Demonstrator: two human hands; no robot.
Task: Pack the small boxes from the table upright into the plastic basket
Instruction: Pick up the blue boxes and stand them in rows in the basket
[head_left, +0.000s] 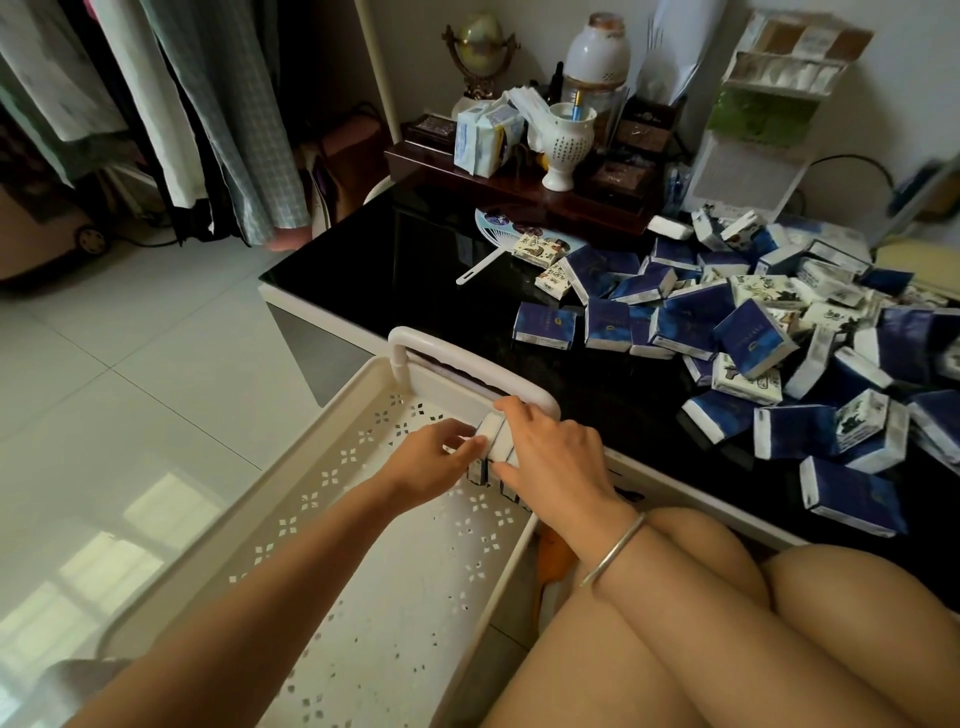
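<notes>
- The white plastic basket (291, 460) sits at the person's knees with its far end pushed against the black table (415, 249). That keeps the reach from table to basket short.
- A few upright boxes (491, 441) stand in the basket's far right corner, just under its handle (467, 364). Starting there gives the row two walls to lean on, so the boxes are less likely to tip.
- The left hand (431, 457) is inside the basket on the row's open side. Its fingers are curled and pinch the end box, probably acting as a stop to hold the row square.
- The right hand (556, 457), with a metal bangle (618, 551) on its wrist, lies over the top of the row. Its fingers are spread toward the far wall and the thumb is hooked on the near side, holding the boxes and pressing them tight together.
- The rest of the basket's perforated floor is bare, so the packing looks barely begun.
- Most of the small boxes (753, 332), blue ones and white printed ones, lie jumbled on the table beyond the basket's right wall. Each will need to be turned on end before it goes in.
- A paddle fan (511, 231) lies farther from the basket, beyond that heap.
</notes>
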